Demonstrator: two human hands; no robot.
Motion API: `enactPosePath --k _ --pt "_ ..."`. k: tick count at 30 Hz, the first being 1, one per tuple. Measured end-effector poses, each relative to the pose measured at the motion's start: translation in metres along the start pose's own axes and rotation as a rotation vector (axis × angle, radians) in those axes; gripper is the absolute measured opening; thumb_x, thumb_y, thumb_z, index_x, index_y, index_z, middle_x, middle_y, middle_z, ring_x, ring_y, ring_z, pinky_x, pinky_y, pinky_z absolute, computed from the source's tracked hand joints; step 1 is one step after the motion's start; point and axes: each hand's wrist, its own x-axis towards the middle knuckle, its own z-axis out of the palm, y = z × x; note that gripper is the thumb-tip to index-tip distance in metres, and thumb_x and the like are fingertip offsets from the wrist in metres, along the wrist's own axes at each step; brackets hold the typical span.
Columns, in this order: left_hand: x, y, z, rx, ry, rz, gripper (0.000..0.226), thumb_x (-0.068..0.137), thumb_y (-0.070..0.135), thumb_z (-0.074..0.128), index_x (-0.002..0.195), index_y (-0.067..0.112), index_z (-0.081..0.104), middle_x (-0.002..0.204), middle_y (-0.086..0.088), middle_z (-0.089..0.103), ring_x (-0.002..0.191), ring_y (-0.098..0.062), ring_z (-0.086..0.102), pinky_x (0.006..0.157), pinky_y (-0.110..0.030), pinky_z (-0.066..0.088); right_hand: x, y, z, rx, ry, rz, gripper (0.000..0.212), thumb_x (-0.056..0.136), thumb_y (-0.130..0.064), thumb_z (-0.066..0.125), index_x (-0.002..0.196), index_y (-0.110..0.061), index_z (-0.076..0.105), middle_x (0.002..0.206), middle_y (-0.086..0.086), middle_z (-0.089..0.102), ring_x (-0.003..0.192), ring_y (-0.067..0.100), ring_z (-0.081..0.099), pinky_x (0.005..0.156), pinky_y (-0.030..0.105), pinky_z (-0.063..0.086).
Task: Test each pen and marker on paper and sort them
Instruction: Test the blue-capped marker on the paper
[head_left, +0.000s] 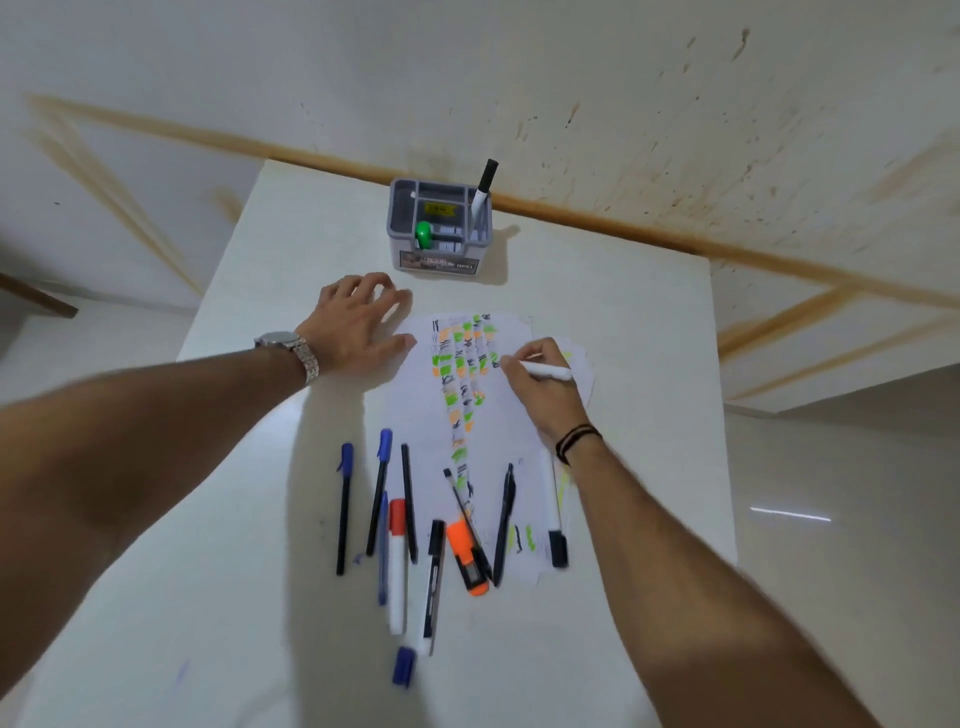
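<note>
Two hands worked over a white table (623, 322), seen from the head view. The right hand (540, 395) pinched a white marker (548, 371), fingers (506, 366) curled round its forward end; its long axis ran roughly left to right, tip toward the left and lowered to the paper (415, 405), though actual contact was too small to confirm. The left hand (358, 325) lay beside the sheet's left edge, fingers spread and grasping nothing, apparently steadying the page.

The paper, thin and slightly rumpled, carried columns of green, orange and black test strokes. Near the person lay the remaining pens and markers, long axes mostly pointing away from the viewer: slim dark pens with blue caps (344, 506), a red-capped white marker (397, 561), a chunky orange highlighter (467, 556), a black-capped white marker (554, 514) and a loose blue cap (404, 666). At the table's far edge stood a grey plastic organiser (400, 249), divided into compartments, holding one black-capped marker (483, 187) upright in its right section and a green rounded object (424, 236) at its front left.

Judged from this layout, sorting into the organiser lay ahead and slightly left of the writing hand, which was the nearer one.
</note>
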Motion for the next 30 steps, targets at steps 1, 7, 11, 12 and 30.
enactPosePath --k 1,7,11,12,30 --pt "-0.011 0.008 -0.005 0.026 -0.021 -0.005 0.082 0.094 0.078 0.028 0.155 0.027 0.045 0.158 -0.008 0.046 0.141 -0.041 0.047 0.117 -0.060 0.036 -0.009 -0.005 -0.004 0.008 -0.041 -0.014 0.024 0.095 -0.041 0.075 0.092 -0.023 0.058 0.078 -0.007 0.060 0.071 0.017 0.053 0.064 0.036 0.045" --pt "-0.168 0.090 0.025 0.065 0.073 0.381 0.032 0.100 0.051 0.048 0.112 0.024 0.061 0.106 0.000 0.065 0.092 -0.028 0.066 0.086 -0.044 0.049 -0.067 -0.010 -0.020 0.004 -0.164 0.026 0.021 0.096 -0.044 0.074 0.097 -0.024 0.068 0.095 0.005 0.069 0.082 0.016 0.063 0.072 0.032 0.051" --pt "-0.266 0.139 0.036 0.119 -0.282 0.284 0.047 0.102 0.069 0.038 0.091 0.027 0.057 0.082 0.006 0.067 0.075 -0.021 0.065 0.083 -0.037 0.050 -0.103 -0.005 -0.033 0.074 -0.154 0.103 0.023 0.099 -0.039 0.073 0.102 -0.016 0.070 0.095 0.001 0.076 0.084 0.019 0.067 0.070 0.035 0.053" --pt "-0.278 0.149 0.038 0.110 -0.390 0.203 0.054 0.102 0.074 0.035 0.092 0.027 0.059 0.085 0.005 0.068 0.077 -0.020 0.064 0.088 -0.037 0.049 -0.110 -0.004 -0.037 0.085 -0.152 0.104 0.021 0.099 -0.038 0.073 0.101 -0.018 0.070 0.093 0.001 0.076 0.082 0.017 0.066 0.069 0.034 0.053" --pt "-0.259 0.188 -0.019 -1.154 -0.448 -0.261 0.020 0.098 0.023 0.071 0.091 0.011 0.086 0.093 -0.021 0.074 0.082 -0.017 0.067 0.077 -0.029 0.062 -0.258 -0.027 -0.081 0.395 -0.099 0.160 0.015 0.101 -0.017 0.069 0.110 -0.005 0.072 0.105 0.014 0.082 0.099 0.026 0.078 0.087 0.043 0.061"
